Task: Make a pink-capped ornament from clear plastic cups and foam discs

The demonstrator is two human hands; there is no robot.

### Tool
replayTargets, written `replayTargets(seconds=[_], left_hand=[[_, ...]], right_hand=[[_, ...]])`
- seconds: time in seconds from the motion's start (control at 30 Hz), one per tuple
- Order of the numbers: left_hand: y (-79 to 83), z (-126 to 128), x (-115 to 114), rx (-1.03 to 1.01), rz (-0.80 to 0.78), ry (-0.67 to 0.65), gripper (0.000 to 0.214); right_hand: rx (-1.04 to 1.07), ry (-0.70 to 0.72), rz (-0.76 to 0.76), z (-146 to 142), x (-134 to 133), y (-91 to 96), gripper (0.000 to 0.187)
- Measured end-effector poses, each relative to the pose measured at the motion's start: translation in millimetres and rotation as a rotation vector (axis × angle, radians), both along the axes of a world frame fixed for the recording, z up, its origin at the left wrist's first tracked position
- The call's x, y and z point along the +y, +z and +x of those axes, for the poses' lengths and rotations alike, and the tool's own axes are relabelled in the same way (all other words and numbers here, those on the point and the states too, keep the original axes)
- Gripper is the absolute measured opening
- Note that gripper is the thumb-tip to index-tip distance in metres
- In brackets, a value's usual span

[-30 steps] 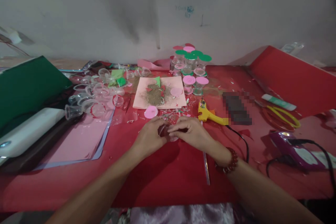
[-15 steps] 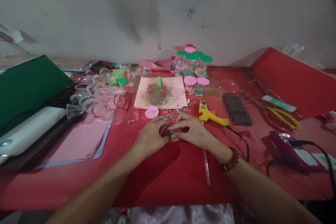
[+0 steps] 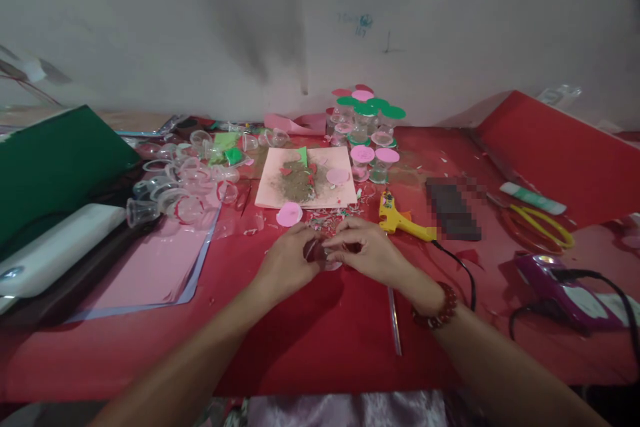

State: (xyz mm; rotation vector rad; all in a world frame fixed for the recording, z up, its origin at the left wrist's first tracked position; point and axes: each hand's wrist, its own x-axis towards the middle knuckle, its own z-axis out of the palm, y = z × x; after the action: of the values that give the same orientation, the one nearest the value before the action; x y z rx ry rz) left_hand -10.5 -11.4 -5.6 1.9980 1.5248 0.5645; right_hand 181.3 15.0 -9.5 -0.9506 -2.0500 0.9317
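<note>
My left hand (image 3: pixel 287 260) and my right hand (image 3: pixel 367 250) meet over the red sheet (image 3: pixel 310 333) in the middle of the table. Both are pinched on a small clear plastic cup (image 3: pixel 320 252) with something dark red at it; the fingers hide most of it. A red bead bracelet (image 3: pixel 437 307) is on my right wrist. A loose pink foam disc (image 3: pixel 289 214) lies just beyond my left hand. A yellow glue gun (image 3: pixel 400 217) lies just right of my right hand.
A pink card (image 3: pixel 306 177) with brown grit lies behind the hands. Capped clear cups (image 3: pixel 367 123) stand at the back, loose empty cups (image 3: pixel 180 180) at left. Green sheet (image 3: pixel 55 160), white device (image 3: pixel 50 250), pink sheet (image 3: pixel 150 267) far left. Scissors (image 3: pixel 540 223), purple tool (image 3: pixel 560 283), glue stick (image 3: pixel 394 320) right.
Almost nothing differs: my fingers have shifted slightly on the small cup, and the view has drifted a touch. Both hands stay in place.
</note>
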Motion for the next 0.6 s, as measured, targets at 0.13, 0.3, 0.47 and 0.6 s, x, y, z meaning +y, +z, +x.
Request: replayTargets(seconds=[0.13, 0.3, 0.47, 0.6], left_hand=[[3.0, 0.8, -0.6, -0.008, -0.011, 0.02, 0.022], [-0.1, 0.2, -0.8, 0.006, 0.0, 0.01, 0.019], [-1.6, -3.0, 0.2, -0.048, -0.002, 0.021, 0.023], [4.9, -9.6, 3.8, -0.312, 0.007, 0.137, 0.024]], right_hand=[[0.06, -0.216, 0.05, 1.0, 0.8, -0.4, 0.031], [-0.031, -0.118, -0.049, -0.4, -1.6, -0.7, 0.016], [0.002, -0.347, 0.053, -1.0, -6.2, 3.7, 0.038], [0.19, -0.449, 0.143, 3.3, -5.3, 5.5, 0.036]])
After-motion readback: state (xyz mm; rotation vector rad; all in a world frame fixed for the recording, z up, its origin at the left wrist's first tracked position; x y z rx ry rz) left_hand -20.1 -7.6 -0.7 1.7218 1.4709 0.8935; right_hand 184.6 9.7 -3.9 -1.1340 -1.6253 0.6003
